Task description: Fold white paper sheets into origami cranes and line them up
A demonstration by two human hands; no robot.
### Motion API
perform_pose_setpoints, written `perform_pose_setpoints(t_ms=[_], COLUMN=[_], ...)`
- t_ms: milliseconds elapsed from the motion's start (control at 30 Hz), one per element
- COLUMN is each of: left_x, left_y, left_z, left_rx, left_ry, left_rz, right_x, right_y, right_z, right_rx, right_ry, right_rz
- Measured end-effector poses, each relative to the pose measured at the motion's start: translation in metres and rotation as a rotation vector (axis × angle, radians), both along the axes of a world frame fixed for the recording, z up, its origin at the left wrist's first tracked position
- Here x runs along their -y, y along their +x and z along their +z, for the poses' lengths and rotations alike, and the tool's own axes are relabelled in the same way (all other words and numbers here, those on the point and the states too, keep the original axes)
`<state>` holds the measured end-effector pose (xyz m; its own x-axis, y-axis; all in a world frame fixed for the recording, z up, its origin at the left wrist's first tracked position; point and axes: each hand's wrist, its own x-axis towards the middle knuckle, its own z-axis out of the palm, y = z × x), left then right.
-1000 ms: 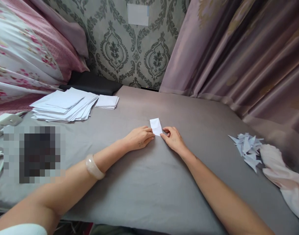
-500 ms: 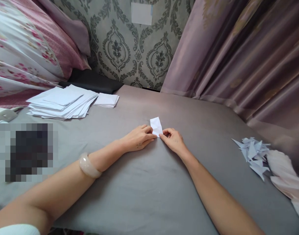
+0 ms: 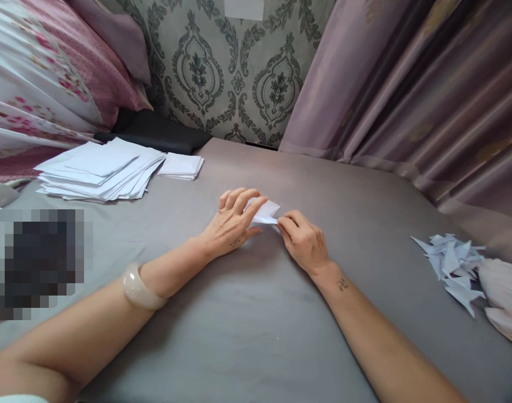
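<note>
A small folded white paper (image 3: pixel 267 211) sits between my two hands over the grey sheet (image 3: pixel 256 313). My left hand (image 3: pixel 230 221) covers its left part, fingers curled over the top. My right hand (image 3: pixel 303 242) pinches its near right corner between thumb and forefinger. Part of the paper is hidden under my left fingers. A pale bangle (image 3: pixel 138 288) is on my left wrist.
A loose stack of white sheets (image 3: pixel 98 170) and a smaller stack of cut squares (image 3: pixel 181 166) lie at the far left. A heap of folded paper pieces (image 3: pixel 451 263) lies at the right by a white cloth (image 3: pixel 505 302). Curtains (image 3: pixel 407 89) hang right; pillows (image 3: pixel 50 73) at left.
The paper lay flat with both hands pressing its near edge; now it is raised and folded over, my left hand has come up over it and my right hand pinches its corner.
</note>
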<state>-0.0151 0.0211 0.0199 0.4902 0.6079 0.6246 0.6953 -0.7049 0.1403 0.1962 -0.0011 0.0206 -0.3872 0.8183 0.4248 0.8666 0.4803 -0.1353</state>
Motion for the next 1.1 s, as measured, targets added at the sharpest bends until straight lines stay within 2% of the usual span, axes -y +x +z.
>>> perform_pose_setpoints(t_ms=[100, 167, 333, 533, 733, 900, 1100], left_x=[0.002, 0.004, 0.010, 0.015, 0.020, 0.018, 0.008], left_y=[-0.001, 0.001, 0.004, 0.006, 0.013, 0.021, 0.023], left_z=[0.000, -0.002, 0.000, 0.004, 0.002, 0.000, -0.004], left_rx=[-0.198, -0.260, -0.296, -0.322, -0.164, -0.064, -0.026], left_ry=[-0.004, -0.021, -0.082, -0.103, -0.254, -0.356, -0.471], left_rz=[-0.103, -0.154, -0.225, -0.174, -0.031, 0.055, 0.085], right_x=[0.003, 0.006, 0.024, 0.037, 0.029, 0.023, 0.020], right_y=[0.000, 0.002, 0.001, -0.003, -0.002, -0.003, -0.006], right_z=[0.001, -0.001, -0.001, 0.005, -0.002, -0.005, -0.007], right_rx=[0.118, 0.157, 0.156, 0.004, -0.216, -0.326, -0.296], right_ry=[0.055, 0.058, -0.067, -0.221, -0.313, -0.344, -0.321], right_rz=[0.052, 0.059, 0.021, -0.091, -0.170, -0.216, -0.276])
